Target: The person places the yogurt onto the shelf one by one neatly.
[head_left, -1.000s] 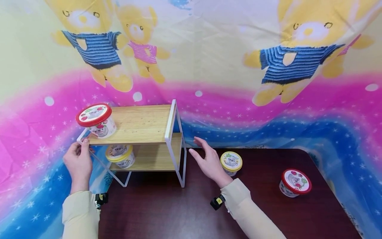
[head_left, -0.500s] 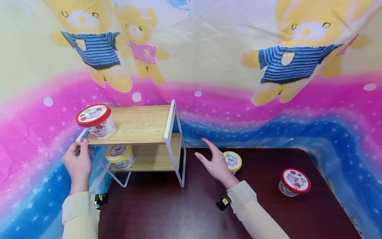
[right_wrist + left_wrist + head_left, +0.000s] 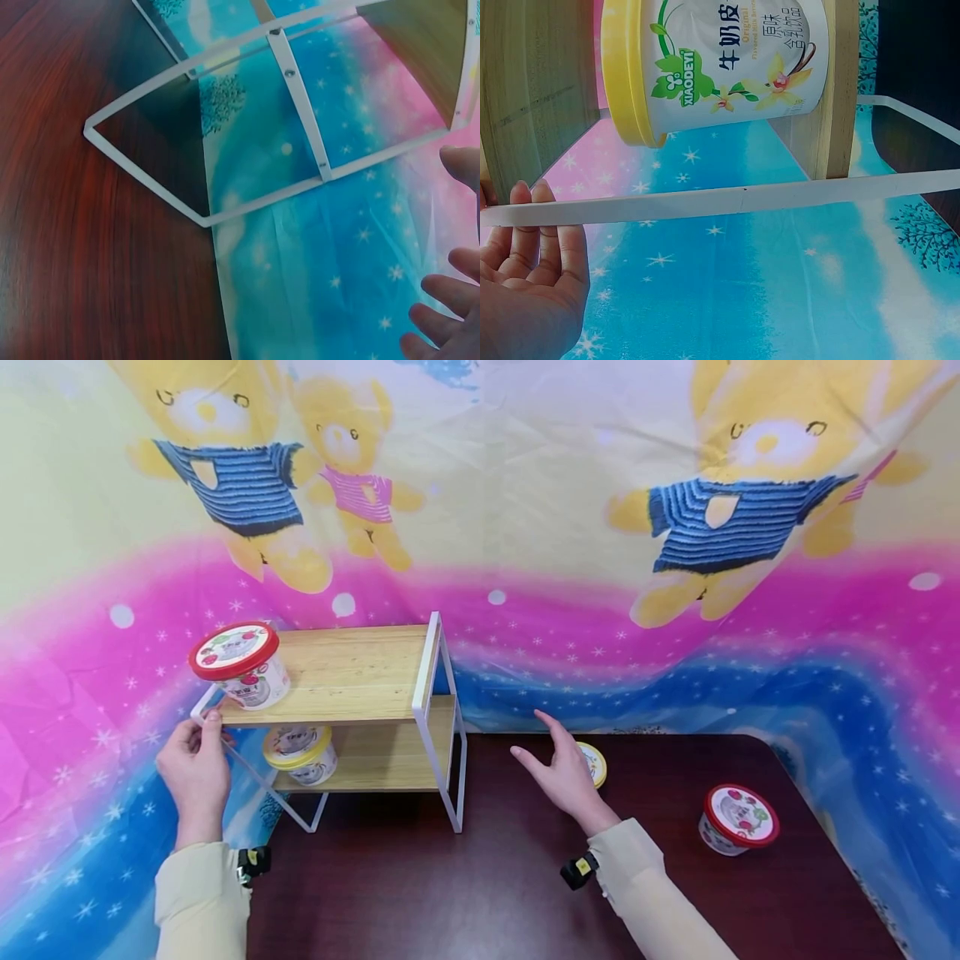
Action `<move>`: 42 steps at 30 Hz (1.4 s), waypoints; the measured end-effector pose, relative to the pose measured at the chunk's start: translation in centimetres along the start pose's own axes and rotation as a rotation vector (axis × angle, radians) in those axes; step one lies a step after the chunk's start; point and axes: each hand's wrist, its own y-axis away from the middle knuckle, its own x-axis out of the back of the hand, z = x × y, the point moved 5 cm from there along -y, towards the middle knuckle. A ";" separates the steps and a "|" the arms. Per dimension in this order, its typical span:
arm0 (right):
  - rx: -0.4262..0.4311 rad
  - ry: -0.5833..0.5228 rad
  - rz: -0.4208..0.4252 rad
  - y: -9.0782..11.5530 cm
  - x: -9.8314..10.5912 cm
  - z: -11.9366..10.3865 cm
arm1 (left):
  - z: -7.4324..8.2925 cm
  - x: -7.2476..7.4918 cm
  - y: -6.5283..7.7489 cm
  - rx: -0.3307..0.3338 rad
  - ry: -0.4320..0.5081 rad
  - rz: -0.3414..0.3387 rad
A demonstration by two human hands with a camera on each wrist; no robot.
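At the left, my left hand [image 3: 197, 774] grips the front corner of a two-tier wooden shelf [image 3: 360, 668]; in the left wrist view its fingers curl round the white metal frame [image 3: 705, 205]. Right above that hand, a red-lidded tub [image 3: 251, 685] sits on the upper board's left end. A yellow-lidded tub [image 3: 311, 768] with a flower print stands on the lower board. My right hand [image 3: 564, 777] hovers right of the shelf, fingers spread and holding nothing. Behind it a second yellow-lidded tub [image 3: 596, 764] is mostly hidden.
A second red-lidded tub [image 3: 738, 818] stands on the dark wooden table [image 3: 450, 893] toward its right edge. Behind and along the sides hangs a cloth printed with teddy bears [image 3: 750, 527].
My right hand has moved right, away from the shelf, and now covers more of the yellow-lidded tub on the table. The left hand keeps its grip on the shelf.
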 end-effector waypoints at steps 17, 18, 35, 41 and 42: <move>-0.123 0.069 0.052 0.3 2.7 3.8 | 0.1 0.1 0.1 -0.005 0.012 0.006; -0.132 0.072 0.052 0.3 2.8 4.0 | 0.1 0.1 0.1 -0.005 0.013 0.008; -0.205 0.124 0.066 1.2 3.4 7.1 | -0.1 0.1 0.1 -0.021 0.016 0.020; -0.196 0.133 0.085 1.5 3.1 8.1 | -0.2 0.0 0.0 -0.011 0.014 0.012; -0.194 0.135 0.088 1.5 3.0 8.2 | -0.2 0.0 -0.1 -0.011 0.013 0.011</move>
